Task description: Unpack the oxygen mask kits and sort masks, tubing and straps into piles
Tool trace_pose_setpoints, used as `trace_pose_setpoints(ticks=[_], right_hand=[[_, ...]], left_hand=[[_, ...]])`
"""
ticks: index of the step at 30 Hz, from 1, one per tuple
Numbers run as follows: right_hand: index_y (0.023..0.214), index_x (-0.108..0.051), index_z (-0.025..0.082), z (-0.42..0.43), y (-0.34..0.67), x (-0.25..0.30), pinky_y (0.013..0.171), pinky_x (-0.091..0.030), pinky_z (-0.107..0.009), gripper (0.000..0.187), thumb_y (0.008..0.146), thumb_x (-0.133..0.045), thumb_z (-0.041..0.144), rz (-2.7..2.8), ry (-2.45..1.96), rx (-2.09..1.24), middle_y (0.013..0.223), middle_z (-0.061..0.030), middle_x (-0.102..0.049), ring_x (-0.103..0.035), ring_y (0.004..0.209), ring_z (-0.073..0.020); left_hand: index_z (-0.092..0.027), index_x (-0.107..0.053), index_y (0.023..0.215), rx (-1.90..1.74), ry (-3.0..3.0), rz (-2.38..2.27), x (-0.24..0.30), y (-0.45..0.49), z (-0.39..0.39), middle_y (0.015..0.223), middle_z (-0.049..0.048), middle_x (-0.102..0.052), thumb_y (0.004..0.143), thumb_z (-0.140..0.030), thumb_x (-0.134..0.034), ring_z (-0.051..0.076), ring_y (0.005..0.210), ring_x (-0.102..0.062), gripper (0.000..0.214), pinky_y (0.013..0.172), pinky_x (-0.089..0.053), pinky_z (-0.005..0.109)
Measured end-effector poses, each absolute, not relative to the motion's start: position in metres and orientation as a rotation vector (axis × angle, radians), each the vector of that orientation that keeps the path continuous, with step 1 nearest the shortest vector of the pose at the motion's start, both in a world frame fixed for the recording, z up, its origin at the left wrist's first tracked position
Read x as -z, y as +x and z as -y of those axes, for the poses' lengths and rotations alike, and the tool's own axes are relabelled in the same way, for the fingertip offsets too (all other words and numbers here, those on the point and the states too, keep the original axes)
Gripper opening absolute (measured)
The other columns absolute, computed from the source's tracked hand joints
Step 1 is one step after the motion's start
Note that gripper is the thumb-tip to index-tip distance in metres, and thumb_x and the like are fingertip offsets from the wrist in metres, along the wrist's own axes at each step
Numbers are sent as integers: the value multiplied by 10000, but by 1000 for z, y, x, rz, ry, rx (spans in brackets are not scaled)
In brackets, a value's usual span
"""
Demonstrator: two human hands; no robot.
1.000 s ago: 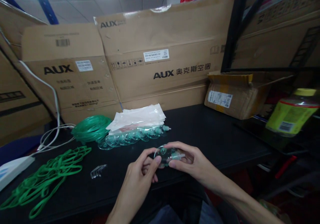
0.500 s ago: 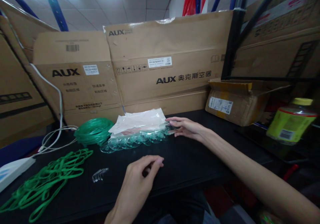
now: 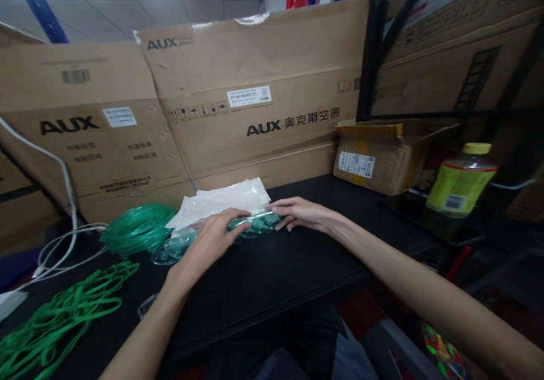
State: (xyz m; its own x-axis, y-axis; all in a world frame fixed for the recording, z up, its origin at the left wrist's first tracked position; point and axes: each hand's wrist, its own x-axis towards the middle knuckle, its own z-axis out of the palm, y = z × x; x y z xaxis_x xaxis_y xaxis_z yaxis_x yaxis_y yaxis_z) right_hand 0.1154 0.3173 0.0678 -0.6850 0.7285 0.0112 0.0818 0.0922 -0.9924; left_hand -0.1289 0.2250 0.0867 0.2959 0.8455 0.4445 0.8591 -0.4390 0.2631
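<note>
A row of nested clear green-tinted masks (image 3: 178, 244) lies on the black table (image 3: 272, 272) under a pile of white plastic bags (image 3: 221, 201). My left hand (image 3: 215, 235) reaches across and rests on the middle of the row, fingers curved over the masks. My right hand (image 3: 300, 213) presses against the row's right end, fingers stretched toward the left. Both hands touch the stack from opposite sides; whether either actually grips a mask is hidden.
A green tubing coil (image 3: 138, 227) sits left of the masks and green elastic bands (image 3: 55, 317) lie at the near left. White cable (image 3: 63, 244) trails at left. Large cardboard boxes (image 3: 255, 91) back the table. A small carton (image 3: 378, 153) and yellow-lidded jar (image 3: 461, 179) stand right.
My right hand carried a clear mask to the row's right end. My left hand left the table's front and reached forward onto the row. The view shifted right.
</note>
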Motion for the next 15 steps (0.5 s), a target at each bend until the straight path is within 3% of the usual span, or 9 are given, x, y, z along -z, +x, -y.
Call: trace_pose_setpoints(ticks=[3,7,12,15], right_hand=[[1179,-745,198,-319,118,-69,612,-514,-272,314,931,-673,376,2011,-819,-1392,1074,-100,-753,-714,731,-179],[1092,-775,195,-319,119,-74,890,-496,-357,227,914,-676,295,2176,-779,-1090,1117,-83,-758,-674,983,-228],[1095,-721,140,-312,117,-76,810,-489,-333,226,940,-579,226,2311,-729,-879,997,-86,-762,-676,886,-209],[1095,-702,153,-306,115,-76,841,-483,-342,225,958,-563,264,2343,-722,-763,1025,-93,-763,-688,913,-220]], left_hand=[[-240,-693,1163,877,-2502,1656,-85,-129,-223,1185,54,-745,972,-393,-566,262,1135,-675,275,1014,-486,415],[-237,-695,1157,906,-2513,1669,-85,-128,-223,1170,53,-750,970,-385,-576,255,1115,-682,266,994,-495,405],[-244,-702,1169,928,-2519,1671,-84,-127,-223,1184,50,-749,971,-381,-582,254,1127,-679,268,1010,-487,409],[-246,-712,1176,939,-2526,1687,-85,-128,-221,1200,49,-751,968,-393,-583,260,1147,-677,285,1033,-478,415]])
